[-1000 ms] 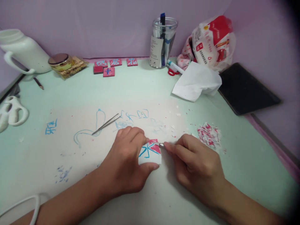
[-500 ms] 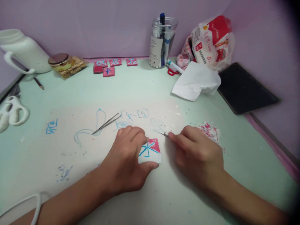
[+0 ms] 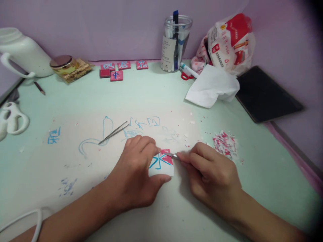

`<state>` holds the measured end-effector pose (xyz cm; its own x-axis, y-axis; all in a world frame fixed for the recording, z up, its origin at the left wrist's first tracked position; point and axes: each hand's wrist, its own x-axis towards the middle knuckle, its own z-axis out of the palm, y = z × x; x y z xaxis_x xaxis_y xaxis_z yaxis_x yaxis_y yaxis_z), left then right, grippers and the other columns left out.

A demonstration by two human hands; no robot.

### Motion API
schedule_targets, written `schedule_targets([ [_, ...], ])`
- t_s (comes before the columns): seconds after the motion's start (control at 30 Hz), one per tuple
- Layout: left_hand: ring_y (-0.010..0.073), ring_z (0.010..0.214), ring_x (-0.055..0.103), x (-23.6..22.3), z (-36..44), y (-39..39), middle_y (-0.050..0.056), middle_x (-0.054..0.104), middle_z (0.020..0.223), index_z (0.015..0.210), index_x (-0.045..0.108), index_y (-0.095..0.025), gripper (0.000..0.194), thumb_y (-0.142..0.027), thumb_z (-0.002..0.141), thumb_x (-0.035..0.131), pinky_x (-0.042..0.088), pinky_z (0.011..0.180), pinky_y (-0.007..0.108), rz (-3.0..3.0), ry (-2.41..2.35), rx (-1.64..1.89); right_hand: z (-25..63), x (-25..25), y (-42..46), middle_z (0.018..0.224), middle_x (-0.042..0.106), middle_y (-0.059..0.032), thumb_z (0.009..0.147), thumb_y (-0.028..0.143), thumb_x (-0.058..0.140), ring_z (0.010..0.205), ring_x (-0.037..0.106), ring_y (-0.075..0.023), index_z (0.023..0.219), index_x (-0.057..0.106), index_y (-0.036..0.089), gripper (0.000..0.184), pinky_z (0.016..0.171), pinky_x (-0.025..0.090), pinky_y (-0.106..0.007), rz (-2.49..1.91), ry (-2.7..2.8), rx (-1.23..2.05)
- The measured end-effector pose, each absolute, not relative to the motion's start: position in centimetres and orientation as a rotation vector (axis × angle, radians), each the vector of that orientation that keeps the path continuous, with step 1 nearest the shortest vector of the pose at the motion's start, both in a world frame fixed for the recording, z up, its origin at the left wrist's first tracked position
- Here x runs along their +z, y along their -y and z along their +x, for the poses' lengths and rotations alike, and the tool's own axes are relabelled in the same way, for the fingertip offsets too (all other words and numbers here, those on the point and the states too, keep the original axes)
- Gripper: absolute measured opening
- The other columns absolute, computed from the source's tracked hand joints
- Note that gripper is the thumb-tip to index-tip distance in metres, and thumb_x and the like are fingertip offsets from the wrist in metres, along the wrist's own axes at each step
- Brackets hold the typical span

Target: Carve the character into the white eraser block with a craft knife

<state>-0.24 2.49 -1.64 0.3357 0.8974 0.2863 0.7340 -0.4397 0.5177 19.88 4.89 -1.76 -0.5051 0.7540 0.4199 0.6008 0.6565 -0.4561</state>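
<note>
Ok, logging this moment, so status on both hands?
Left hand holding marked block. Right hand holding knife, blade over block. Tweezers nearby, untouched.

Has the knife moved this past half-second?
Yes: the knife came leftward and nearer the person, from beyond the tile to over its pink part.

On the plastic bag [image 3: 230, 50] we read "YOSH", a red-boxed "24" and a recycling sign. On three red tiles we make out 居 [image 3: 124, 65], 花 [image 3: 141, 65] and, nearer us, 中 [image 3: 116, 75]. The print on the jar's label [image 3: 168, 53] is too small, and we cannot surely read the blue characters drawn on the table [image 3: 75, 97].
</note>
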Motion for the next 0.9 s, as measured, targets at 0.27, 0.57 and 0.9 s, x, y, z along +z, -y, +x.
schedule_targets([
  [0.27,0.0289,0.090,0.051,-1.4,-0.2,-2.5,0.013,0.057,0.095,0.086,0.051,-0.015,0.028,-0.030,0.072,0.070,0.041,0.079,0.049,2.291,-1.474,0.773,19.1,-1.3,-4.9,0.063,0.046,-0.0009,0.081,0.009,0.051,0.055,0.042,-0.0112,0.073,0.067,0.014,0.018,0.046,0.029,-0.025,-1.166,2.324,0.216],
  [0.57,0.0280,0.089,0.052,-1.6,-0.1,-2.6,0.011,0.058,0.094,0.087,0.050,-0.016,0.031,-0.030,0.071,0.072,0.042,0.079,0.049,2.306,-1.483,0.767,18.5,-1.5,-4.4,0.058,0.047,-0.0015,0.082,0.008,0.052,0.056,0.037,-0.0129,0.059,0.059,0.016,0.025,0.047,0.021,-0.031,-1.166,2.320,-0.126],
  [0.9,0.0279,0.089,0.052,-1.6,-0.1,-2.6,0.011,0.058,0.093,0.087,0.050,-0.016,0.032,-0.030,0.069,0.073,0.042,0.078,0.048,2.298,-1.501,0.774,18.8,-2.0,-5.1,0.058,0.049,-0.0010,0.084,0.011,0.054,0.056,0.040,-0.0122,0.061,0.061,0.017,0.024,0.046,0.021,-0.029,-1.209,2.305,-0.247],
])
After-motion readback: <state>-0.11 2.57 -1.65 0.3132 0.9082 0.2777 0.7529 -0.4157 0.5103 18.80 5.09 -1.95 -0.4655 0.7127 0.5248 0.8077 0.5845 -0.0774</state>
